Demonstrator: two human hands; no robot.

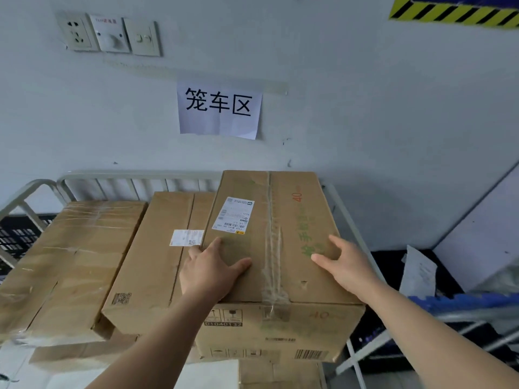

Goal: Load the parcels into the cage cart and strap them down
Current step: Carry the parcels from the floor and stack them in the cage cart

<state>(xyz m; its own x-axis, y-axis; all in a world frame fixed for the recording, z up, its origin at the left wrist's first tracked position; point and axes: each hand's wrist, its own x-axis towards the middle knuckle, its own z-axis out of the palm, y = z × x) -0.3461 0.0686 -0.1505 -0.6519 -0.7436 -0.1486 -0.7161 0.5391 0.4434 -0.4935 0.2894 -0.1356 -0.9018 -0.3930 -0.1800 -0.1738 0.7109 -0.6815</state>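
Observation:
A large taped cardboard parcel (283, 220) with a white shipping label lies on top of the stack at the right of the cage cart (134, 178). My left hand (210, 270) rests flat on its top near the left edge, with fingers spread. On the parcel's right part, my right hand (342, 262) presses with straight fingers. A lower parcel (157, 254) with a small label sits just to the left, and another taped parcel (64, 256) lies further left. More boxes show beneath them.
The cart's grey metal rail runs behind the parcels against a white wall with a paper sign (219, 108) and sockets (109, 33). A black crate (16, 237) stands at the left. Blue items and papers (421, 273) lie at the right behind the cart's side frame.

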